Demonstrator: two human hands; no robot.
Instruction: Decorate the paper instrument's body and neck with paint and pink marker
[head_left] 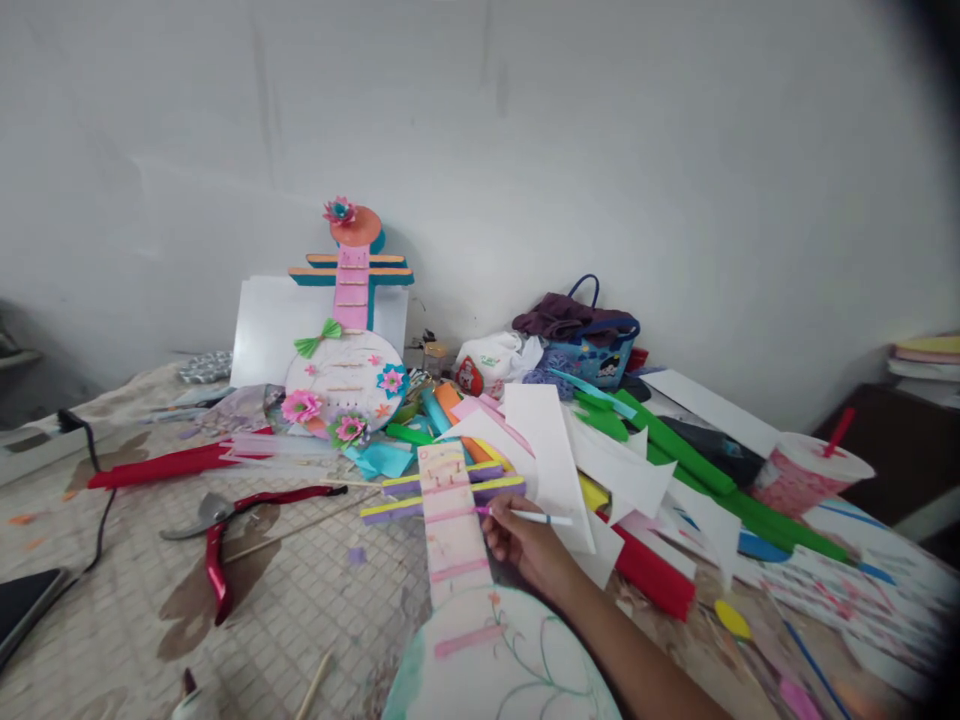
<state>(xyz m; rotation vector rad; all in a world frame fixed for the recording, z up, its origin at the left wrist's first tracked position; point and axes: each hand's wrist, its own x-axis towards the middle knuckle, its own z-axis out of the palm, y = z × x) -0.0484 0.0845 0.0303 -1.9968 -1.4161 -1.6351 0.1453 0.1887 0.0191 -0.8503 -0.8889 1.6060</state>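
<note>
Right hand (525, 540) is closed around a pen (551, 518), tip at the right edge of the neck (455, 545) of the model (476, 612); left hand is out of view, its state cannot be told. Model lies at front centre of the table (322, 590), lower edge cut off by the view, with room on its left toward the pruner (217, 530) but for a stick (315, 683), while paper (540, 430) crowds its right. Neck is pale with pink bands and purple-and-yellow pegs (394, 508); round body (457, 685) is white with green vines, green-tinted at left.
</note>
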